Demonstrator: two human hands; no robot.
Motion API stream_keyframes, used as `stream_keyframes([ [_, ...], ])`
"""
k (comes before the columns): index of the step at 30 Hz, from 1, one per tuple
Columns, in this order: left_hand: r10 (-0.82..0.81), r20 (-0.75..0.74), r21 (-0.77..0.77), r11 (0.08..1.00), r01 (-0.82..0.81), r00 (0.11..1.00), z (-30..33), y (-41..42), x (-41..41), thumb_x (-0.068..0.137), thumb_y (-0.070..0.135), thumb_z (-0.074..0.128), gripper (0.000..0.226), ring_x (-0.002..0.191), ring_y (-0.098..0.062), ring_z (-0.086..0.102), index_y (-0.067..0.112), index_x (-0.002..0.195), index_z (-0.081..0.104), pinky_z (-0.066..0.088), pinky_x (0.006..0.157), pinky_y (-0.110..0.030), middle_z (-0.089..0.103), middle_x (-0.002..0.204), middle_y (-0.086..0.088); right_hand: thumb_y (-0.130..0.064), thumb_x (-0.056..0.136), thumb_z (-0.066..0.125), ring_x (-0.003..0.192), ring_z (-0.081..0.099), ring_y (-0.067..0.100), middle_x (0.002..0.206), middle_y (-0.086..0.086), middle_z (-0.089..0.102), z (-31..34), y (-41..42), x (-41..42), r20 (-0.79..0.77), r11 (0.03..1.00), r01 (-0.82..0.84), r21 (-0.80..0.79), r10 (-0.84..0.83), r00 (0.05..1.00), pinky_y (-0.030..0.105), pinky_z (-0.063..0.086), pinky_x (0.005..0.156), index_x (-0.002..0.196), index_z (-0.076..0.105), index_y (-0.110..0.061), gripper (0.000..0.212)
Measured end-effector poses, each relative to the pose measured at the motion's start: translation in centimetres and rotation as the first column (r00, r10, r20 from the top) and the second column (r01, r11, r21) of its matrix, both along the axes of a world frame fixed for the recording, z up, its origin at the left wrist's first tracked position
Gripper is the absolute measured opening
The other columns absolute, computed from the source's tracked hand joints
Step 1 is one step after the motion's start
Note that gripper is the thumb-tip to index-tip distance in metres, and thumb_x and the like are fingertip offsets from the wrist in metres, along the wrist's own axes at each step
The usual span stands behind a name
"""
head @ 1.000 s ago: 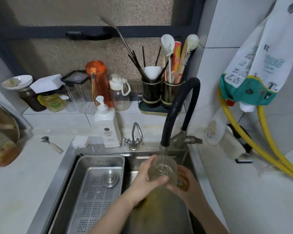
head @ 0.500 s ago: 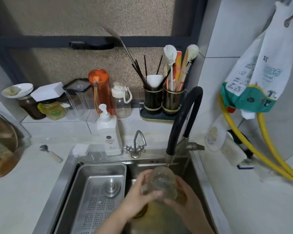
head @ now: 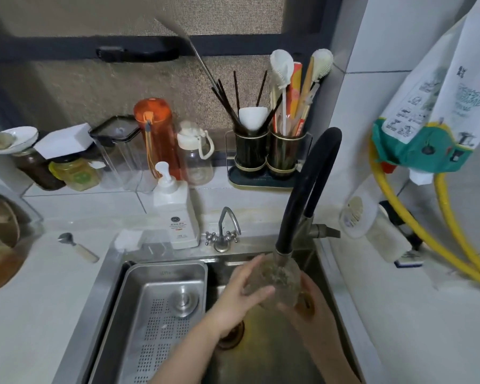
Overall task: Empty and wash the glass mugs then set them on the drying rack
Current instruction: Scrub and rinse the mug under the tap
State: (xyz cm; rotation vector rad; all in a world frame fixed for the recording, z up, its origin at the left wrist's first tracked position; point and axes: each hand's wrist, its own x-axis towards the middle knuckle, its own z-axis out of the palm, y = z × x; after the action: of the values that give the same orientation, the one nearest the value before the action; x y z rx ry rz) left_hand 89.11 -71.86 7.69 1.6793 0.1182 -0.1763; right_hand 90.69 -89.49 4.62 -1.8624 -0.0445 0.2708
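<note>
A clear glass mug (head: 276,281) sits over the sink basin (head: 261,356), right under the spout of the black faucet (head: 302,189). My left hand (head: 241,297) grips the mug's left side, thumb across its front. My right hand (head: 308,306) wraps the mug from the right and below, and something brownish shows at its palm. Speckles or bubbles cloud the inside of the glass. A perforated steel drain tray (head: 155,322) fills the left half of the sink.
A white soap pump bottle (head: 175,214) and a small chrome tap (head: 223,231) stand behind the sink. Jars, bottles and a utensil holder (head: 266,156) line the back ledge. A spoon (head: 78,248) lies on the left counter. Yellow hoses (head: 416,225) run on the right.
Both hands have raised the mug closer to the faucet spout, so its mouth now sits right under the nozzle. The camera has tilted a little downward.
</note>
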Motion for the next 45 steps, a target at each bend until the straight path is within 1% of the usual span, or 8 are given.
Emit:
stream_keyframes([
  [4, -0.045, -0.03, -0.031, 0.999, 0.044, 0.999, -0.9, -1.5, -0.5, 0.084, 0.028, 0.068, 0.057, 0.124, 0.006, 0.04, 0.055, 0.124, 0.037, 0.037, 0.102, -0.014, 0.037, 0.135, 0.022, -0.028, 0.075, 0.078, 0.102, 0.06, -0.006, 0.121, -0.006, 0.059, 0.1, -1.3, -0.4, 0.03, 1.0, 0.012, -0.016, -0.012, 0.999, 0.021, 0.052, 0.087, 0.119, 0.049, -0.047, 0.055],
  [9, 0.067, -0.057, -0.133, 0.988, -0.074, 0.996, -0.9, 1.1, -1.1, 0.085, 0.021, 0.066, 0.058, 0.117, 0.001, 0.05, 0.047, 0.13, 0.041, 0.047, 0.084, -0.009, 0.043, 0.135, 0.015, -0.04, 0.065, 0.078, 0.102, 0.058, -0.007, 0.111, -0.022, 0.062, 0.8, 1.1, 0.3, 0.03, 0.995, -0.102, -0.01, 0.102, 0.994, 0.011, 0.047, 0.079, 0.119, 0.05, -0.04, 0.061],
  [13, 0.016, -0.044, -0.116, 0.993, -0.021, 0.999, -0.4, 0.2, -0.3, 0.087, 0.02, 0.065, 0.059, 0.121, 0.004, 0.043, 0.043, 0.135, 0.04, 0.042, 0.082, -0.001, 0.039, 0.137, 0.018, -0.03, 0.072, 0.079, 0.109, 0.06, 0.005, 0.119, -0.012, 0.062, 0.6, -0.2, 1.1, -0.012, 0.999, -0.033, -0.004, 0.033, 0.999, 0.028, 0.05, 0.094, 0.126, 0.05, -0.034, 0.061],
  [20, 0.108, -0.078, -0.166, 0.979, -0.119, 0.991, -0.9, 3.0, -1.4, 0.08, 0.016, 0.07, 0.058, 0.119, -0.007, 0.054, 0.044, 0.127, 0.049, 0.049, 0.098, -0.027, 0.057, 0.128, 0.011, -0.023, 0.069, 0.082, 0.109, 0.057, 0.002, 0.12, -0.014, 0.058, 0.9, 2.2, 0.8, -0.035, 0.994, -0.106, -0.004, 0.106, 0.994, 0.02, 0.046, 0.089, 0.12, 0.047, -0.041, 0.065],
  [27, 0.051, -0.099, -0.16, 0.985, -0.067, 0.994, -0.8, 2.0, -1.2, 0.077, 0.014, 0.072, 0.058, 0.114, -0.009, 0.059, 0.04, 0.124, 0.05, 0.051, 0.091, -0.026, 0.064, 0.12, 0.009, -0.052, 0.051, 0.081, 0.107, 0.061, 0.008, 0.118, -0.008, 0.06, 1.2, 0.6, 1.4, -0.03, 0.991, -0.133, 0.032, 0.134, 0.99, 0.03, 0.051, 0.093, 0.118, 0.049, -0.038, 0.076],
  [32, 0.108, -0.098, -0.201, 0.971, -0.126, 0.989, -0.6, 3.9, -1.0, 0.071, 0.024, 0.08, 0.059, 0.11, -0.009, 0.062, 0.04, 0.12, 0.05, 0.053, 0.088, -0.03, 0.063, 0.112, 0.028, -0.024, 0.074, 0.077, 0.104, 0.058, -0.006, 0.114, -0.022, 0.058, 2.2, 2.4, 2.2, -0.056, 0.969, -0.247, 0.02, 0.247, 0.967, 0.014, 0.048, 0.085, 0.125, 0.044, -0.04, 0.063],
  [38, 0.061, -0.083, -0.173, 0.982, -0.074, 0.995, -0.7, 1.5, -1.9, 0.08, 0.008, 0.069, 0.064, 0.105, 0.008, 0.055, 0.041, 0.127, 0.042, 0.05, 0.079, -0.012, 0.05, 0.119, 0.031, -0.043, 0.062, 0.082, 0.111, 0.057, 0.001, 0.123, -0.015, 0.056, 1.7, -0.4, 2.0, -0.057, 0.975, -0.223, -0.006, 0.222, 0.973, 0.027, 0.049, 0.095, 0.128, 0.043, -0.035, 0.076],
  [45, 0.095, -0.196, -0.122, 0.985, -0.12, 0.976, -0.6, 1.6, -2.6, 0.082, 0.03, 0.066, 0.056, 0.099, 0.003, 0.061, 0.042, 0.131, 0.042, 0.055, 0.08, -0.021, 0.049, 0.129, 0.015, -0.038, 0.071, 0.079, 0.109, 0.059, 0.004, 0.119, -0.013, 0.061, 0.7, 0.7, 1.1, -0.111, 0.987, -0.157, 0.037, 0.16, 0.981, 0.026, 0.05, 0.091, 0.12, 0.054, -0.038, 0.055],
])
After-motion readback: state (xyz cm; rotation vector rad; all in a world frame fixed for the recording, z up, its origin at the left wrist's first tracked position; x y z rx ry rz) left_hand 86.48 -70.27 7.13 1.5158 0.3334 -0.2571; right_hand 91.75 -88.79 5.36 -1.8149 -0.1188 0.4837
